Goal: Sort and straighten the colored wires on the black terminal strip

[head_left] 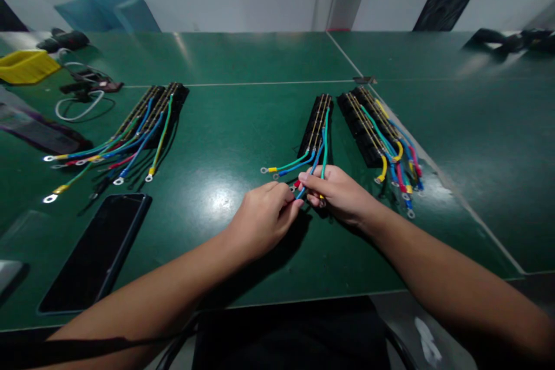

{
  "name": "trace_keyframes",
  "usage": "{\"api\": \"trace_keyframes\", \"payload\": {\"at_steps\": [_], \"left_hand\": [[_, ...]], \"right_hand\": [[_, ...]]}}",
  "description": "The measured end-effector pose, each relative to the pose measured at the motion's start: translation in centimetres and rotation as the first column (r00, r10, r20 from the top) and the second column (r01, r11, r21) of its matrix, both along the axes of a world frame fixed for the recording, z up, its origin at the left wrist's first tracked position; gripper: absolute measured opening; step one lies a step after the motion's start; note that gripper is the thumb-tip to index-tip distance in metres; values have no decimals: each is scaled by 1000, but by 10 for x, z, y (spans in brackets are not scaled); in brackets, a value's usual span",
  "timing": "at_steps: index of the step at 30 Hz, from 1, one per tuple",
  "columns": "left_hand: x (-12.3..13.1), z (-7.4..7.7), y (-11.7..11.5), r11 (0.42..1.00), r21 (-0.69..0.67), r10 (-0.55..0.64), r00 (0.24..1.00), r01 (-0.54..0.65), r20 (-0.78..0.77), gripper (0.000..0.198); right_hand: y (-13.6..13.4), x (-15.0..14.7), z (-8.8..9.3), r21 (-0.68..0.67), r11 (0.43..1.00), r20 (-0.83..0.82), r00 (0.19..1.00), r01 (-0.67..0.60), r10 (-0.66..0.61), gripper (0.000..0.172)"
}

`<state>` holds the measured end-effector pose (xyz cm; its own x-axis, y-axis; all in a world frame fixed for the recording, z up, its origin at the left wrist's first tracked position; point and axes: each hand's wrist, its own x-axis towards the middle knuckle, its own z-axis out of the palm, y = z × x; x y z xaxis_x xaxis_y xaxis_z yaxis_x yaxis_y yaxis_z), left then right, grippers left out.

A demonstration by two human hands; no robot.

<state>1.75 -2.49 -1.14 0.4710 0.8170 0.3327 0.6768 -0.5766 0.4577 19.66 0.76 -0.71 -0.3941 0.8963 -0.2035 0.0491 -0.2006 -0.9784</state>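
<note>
In the middle of the table lies a black terminal block (pixel 315 122) with brass-coloured strips and several wires running toward me. My right hand (pixel 336 192) is closed around a blue wire (pixel 317 157) from it, beside a green wire (pixel 326 141). Against it, my left hand (pixel 269 213) pinches the same blue wire near its end; the fingertips hide that end. A red lug (pixel 296 185) shows between the hands. To their left, a green wire with a yellow sleeve (pixel 272 169) and a blue wire (pixel 291 171) lie loose, both ending in ring terminals.
More wired black blocks lie at the right (pixel 364 133) and left (pixel 151 121). A black phone (pixel 97 251) rests at the front left. Behind it are a plastic packet (pixel 41 127), a white cable (pixel 80 115) and a yellow bin (pixel 28 66). The green table's front edge (pixel 303 302) is close to me.
</note>
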Motion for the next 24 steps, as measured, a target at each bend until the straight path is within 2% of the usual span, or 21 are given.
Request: {"api": "trace_keyframes", "payload": {"at_steps": [5, 13, 19, 24], "left_hand": [[0, 2, -1, 1000, -4, -29, 999, 29, -33, 19], [1, -2, 1, 999, 35, -25, 999, 24, 40, 17], [2, 1, 0, 998, 35, -51, 999, 51, -18, 20], [1, -2, 1, 997, 57, -58, 998, 56, 31, 17]], "right_hand": [[0, 1, 0, -34, 999, 8, 1000, -2, 2, 34], [0, 1, 0, -29, 1000, 10, 1000, 5, -5, 32], [1, 1, -1, -57, 998, 4, 1000, 8, -8, 31], [1, 2, 1, -63, 998, 8, 1000, 5, -5, 28]]}}
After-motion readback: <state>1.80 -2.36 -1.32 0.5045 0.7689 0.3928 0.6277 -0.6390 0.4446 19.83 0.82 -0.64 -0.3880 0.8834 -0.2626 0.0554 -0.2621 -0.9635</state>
